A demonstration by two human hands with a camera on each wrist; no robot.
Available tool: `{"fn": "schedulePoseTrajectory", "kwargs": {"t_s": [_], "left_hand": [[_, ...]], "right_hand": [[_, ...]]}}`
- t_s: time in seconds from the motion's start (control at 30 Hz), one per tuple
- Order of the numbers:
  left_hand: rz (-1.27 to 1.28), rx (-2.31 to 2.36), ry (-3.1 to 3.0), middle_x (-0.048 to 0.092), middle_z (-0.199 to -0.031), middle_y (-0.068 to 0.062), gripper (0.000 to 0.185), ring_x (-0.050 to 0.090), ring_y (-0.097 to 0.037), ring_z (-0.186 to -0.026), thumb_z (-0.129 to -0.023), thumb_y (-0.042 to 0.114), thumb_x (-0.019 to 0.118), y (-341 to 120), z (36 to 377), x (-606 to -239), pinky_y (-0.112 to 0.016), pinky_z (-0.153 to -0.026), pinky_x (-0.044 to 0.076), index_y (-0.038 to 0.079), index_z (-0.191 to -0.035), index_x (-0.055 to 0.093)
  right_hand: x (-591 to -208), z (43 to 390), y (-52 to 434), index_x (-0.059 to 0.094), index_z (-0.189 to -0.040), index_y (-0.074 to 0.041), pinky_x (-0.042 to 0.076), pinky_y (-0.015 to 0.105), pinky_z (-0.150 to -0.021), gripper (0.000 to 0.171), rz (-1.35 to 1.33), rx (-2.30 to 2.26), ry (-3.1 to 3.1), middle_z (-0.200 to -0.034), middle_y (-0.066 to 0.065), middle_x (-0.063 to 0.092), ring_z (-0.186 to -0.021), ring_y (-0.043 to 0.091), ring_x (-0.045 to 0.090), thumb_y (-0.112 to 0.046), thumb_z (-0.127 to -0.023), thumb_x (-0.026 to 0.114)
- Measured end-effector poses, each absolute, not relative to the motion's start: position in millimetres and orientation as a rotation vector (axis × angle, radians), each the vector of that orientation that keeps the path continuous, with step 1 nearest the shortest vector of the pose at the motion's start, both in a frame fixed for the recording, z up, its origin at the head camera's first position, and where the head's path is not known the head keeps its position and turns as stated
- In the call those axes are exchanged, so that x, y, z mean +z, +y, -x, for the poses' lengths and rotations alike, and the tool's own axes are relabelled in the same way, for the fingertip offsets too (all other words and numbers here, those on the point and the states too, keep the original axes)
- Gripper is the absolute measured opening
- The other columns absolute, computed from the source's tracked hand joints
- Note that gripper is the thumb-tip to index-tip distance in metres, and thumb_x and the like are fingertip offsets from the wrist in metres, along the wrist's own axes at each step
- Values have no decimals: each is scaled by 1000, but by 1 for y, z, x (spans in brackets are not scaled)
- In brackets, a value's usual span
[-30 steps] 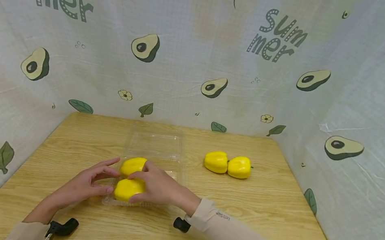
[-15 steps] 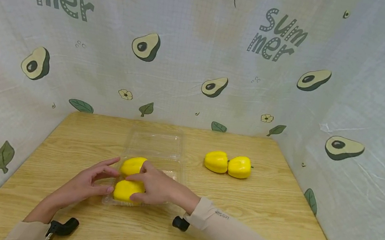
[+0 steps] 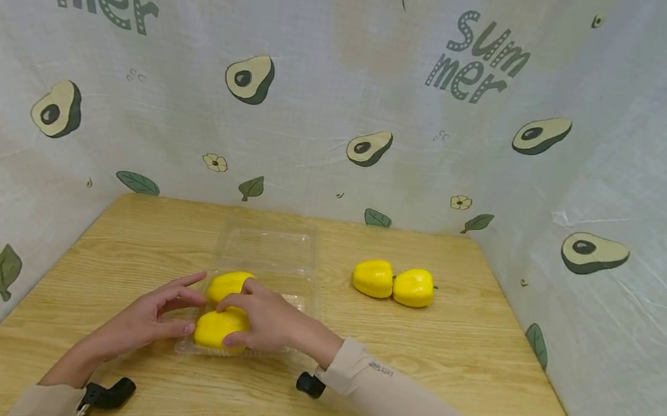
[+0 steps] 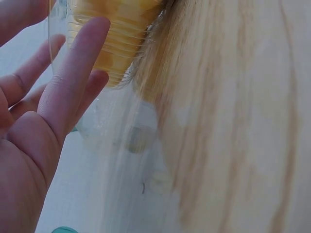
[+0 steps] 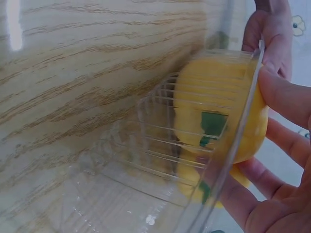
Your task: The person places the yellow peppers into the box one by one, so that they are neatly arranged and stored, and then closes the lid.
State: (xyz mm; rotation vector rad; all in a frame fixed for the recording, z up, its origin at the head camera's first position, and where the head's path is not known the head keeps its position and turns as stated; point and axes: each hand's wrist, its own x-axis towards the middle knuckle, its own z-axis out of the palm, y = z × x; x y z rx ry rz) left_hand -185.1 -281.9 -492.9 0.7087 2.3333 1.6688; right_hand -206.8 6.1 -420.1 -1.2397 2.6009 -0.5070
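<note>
A clear plastic clamshell box (image 3: 295, 295) lies open on the wooden table (image 3: 414, 361), its lid (image 3: 270, 245) folded back. Two yellow bell peppers are in it, one at the back (image 3: 227, 283) and one at the front (image 3: 212, 330). My right hand (image 3: 250, 321) grips the front pepper from the right, thumb (image 5: 286, 97) and fingers curled round it (image 5: 218, 107) inside the box (image 5: 146, 160). Fingers straight, my left hand (image 3: 165, 312) touches the box's left wall (image 4: 121, 116), with the pepper (image 4: 116, 29) showing through the wall.
Two more yellow peppers (image 3: 373, 277) (image 3: 414, 287) lie side by side on the table to the right of the box. Avocado-print cloth walls (image 3: 594, 223) close in the table at the back and on both sides.
My right hand and the front pepper have shifted slightly to the left in the box. The left hand has stayed against the box's side.
</note>
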Motion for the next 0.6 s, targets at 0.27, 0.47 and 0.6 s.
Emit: {"fn": "schedulePoseTrajectory", "kwargs": {"t_s": [0.27, 0.47, 0.6], "left_hand": [[-689, 1666, 2330, 15, -177, -17, 38, 46, 12, -134, -102, 9, 72, -281, 185, -492, -20, -102, 52, 4, -138, 62], [-687, 1666, 2320, 14, -177, -17, 38, 47, 13, -134, -102, 10, 73, -280, 186, -490, -20, -103, 52, 5, -138, 62], [-688, 1667, 2318, 14, -177, -17, 39, 47, 12, -133, -102, 10, 73, -281, 186, -491, -19, -103, 52, 4, -138, 62]], "right_hand": [[-423, 205, 7, 69, -140, -26, 44, 19, -78, 51, 1229, -516, 2633, -122, -2, 54, -93, 8, 50, -43, -94, 83], [-422, 203, 5, 69, -141, -25, 46, 19, -78, 52, 1201, -479, 2657, -123, 1, 54, -93, 9, 51, -42, -94, 83], [-422, 202, 3, 68, -142, -26, 47, 20, -78, 53, 1191, -463, 2657, -125, 3, 54, -95, 10, 51, -43, -94, 82]]}}
